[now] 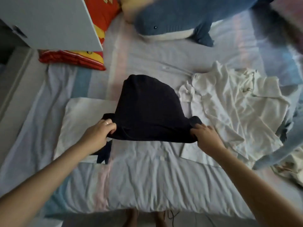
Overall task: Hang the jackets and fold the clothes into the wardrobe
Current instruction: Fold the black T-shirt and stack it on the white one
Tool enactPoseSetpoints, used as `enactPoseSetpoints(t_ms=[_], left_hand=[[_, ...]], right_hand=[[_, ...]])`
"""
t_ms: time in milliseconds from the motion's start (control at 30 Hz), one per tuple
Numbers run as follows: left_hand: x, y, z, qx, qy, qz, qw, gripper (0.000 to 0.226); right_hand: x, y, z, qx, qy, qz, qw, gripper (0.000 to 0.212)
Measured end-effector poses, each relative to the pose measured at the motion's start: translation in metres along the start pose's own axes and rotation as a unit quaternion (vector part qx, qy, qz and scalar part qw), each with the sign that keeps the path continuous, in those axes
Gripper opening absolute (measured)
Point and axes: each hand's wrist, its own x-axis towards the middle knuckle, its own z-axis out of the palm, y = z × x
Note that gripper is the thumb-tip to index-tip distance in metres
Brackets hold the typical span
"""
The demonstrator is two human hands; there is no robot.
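On the bed (147,185): dark garment (150,112), mid-fold — left hand (98,135) and right hand (206,138) each pinch a near corner. White clothes (232,102) lie crumpled beside it, unfolded (wardrobe (49,22) contents unseen) — most remains.

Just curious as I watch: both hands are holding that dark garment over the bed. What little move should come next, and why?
Probably lay the dark garment flat on the bed. The left hand and right hand pinch its near corners, its near edge is lifted, and it is not yet folded.
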Motion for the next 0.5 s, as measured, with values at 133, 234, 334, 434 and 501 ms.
enactPoseSetpoints(t_ms=[133,234,334,434,501], left_hand=[[-0.022,-0.014,0.098,-0.041,-0.261,-0.029,0.964,0.031],[-0.031,-0.009,0.139,-0.056,-0.37,-0.065,0.925,0.023],[-0.028,0.001,0.165,-0.054,-0.436,-0.071,0.896,0.031],[-0.019,-0.001,0.178,-0.094,-0.49,-0.059,0.865,0.033],[-0.007,-0.009,0.181,-0.152,-0.438,-0.072,0.883,0.028]], right_hand=[[0.007,-0.017,0.092,-0.034,-0.236,-0.016,0.971,0.035],[0.008,-0.027,0.135,-0.032,-0.401,-0.036,0.915,0.022],[0.012,-0.032,0.163,-0.071,-0.511,-0.036,0.856,0.009],[0.02,-0.022,0.176,-0.012,-0.538,0.005,0.843,0.022],[0.03,-0.008,0.177,0.095,-0.451,0.064,0.885,0.017]])
